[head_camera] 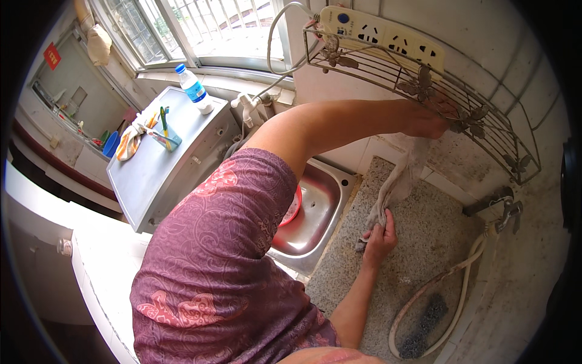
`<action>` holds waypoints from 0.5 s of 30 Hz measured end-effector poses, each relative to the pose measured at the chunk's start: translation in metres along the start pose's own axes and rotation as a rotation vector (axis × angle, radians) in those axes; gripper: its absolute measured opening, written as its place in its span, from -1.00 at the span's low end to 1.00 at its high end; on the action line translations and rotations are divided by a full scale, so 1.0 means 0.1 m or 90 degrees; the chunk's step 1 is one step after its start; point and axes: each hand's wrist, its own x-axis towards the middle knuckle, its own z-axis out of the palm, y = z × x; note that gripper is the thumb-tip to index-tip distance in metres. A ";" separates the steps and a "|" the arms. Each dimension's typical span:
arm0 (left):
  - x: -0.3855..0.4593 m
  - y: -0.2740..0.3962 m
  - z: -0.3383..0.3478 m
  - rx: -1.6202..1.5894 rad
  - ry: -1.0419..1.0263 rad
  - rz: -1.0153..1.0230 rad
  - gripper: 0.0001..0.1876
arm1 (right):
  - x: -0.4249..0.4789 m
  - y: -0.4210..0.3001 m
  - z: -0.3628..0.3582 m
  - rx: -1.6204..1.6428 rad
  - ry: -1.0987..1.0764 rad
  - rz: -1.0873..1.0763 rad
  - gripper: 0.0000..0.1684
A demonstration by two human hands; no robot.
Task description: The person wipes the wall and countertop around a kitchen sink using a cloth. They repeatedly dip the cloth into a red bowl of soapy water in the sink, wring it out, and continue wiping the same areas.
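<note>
A wet-looking greyish cloth (400, 177) is stretched between my two hands above the speckled stone counter. Its upper end meets my left hand (432, 116), which is closed at the wire wall rack (423, 77), with the fingers partly hidden behind the wires. Lower down, my right hand (382, 239) grips the bunched lower part, and a short end sticks out beside the fingers. My left arm, in a purple patterned sleeve, crosses over the steel sink (325, 218). A red basin (295, 207) in the sink is mostly hidden by that sleeve.
Butterfly figures decorate the rack, with a power strip (382, 38) behind it. A wall tap (507, 214) has a hose (409, 305) looping over the counter (400, 273), around a dark scouring pad (423, 325). A metal cabinet (154, 168) carries a bottle (193, 88), toothbrush cup (168, 139) and striped cloth (129, 143).
</note>
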 end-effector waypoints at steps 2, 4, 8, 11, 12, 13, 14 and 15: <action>-0.12 -0.07 0.30 -0.028 0.045 -0.012 -0.82 | 0.00 0.02 0.01 -0.006 -0.016 -0.007 -0.48; -0.32 -0.04 0.49 0.047 0.040 0.038 -0.79 | 0.00 -0.02 0.02 -0.006 -0.011 -0.002 -0.48; -0.86 0.19 0.36 0.247 -0.150 0.153 -0.70 | -0.01 -0.08 -0.01 -0.002 0.005 0.006 -0.47; -0.95 0.14 0.36 0.291 -0.188 0.176 -0.72 | -0.03 -0.14 0.03 -0.031 -0.003 0.012 -0.46; -0.93 0.11 0.38 0.305 -0.167 0.189 -0.74 | -0.03 -0.14 0.02 -0.039 -0.004 0.009 -0.46; -0.84 0.10 0.33 0.306 -0.156 0.183 -0.78 | -0.02 -0.13 0.02 -0.049 -0.004 0.007 -0.46; -0.69 0.08 0.28 0.306 -0.144 0.179 -0.83 | -0.02 -0.13 0.01 -0.060 -0.003 0.005 -0.46; -0.53 0.08 0.28 0.303 -0.127 0.174 -0.87 | -0.02 -0.12 -0.02 -0.068 0.003 0.005 -0.47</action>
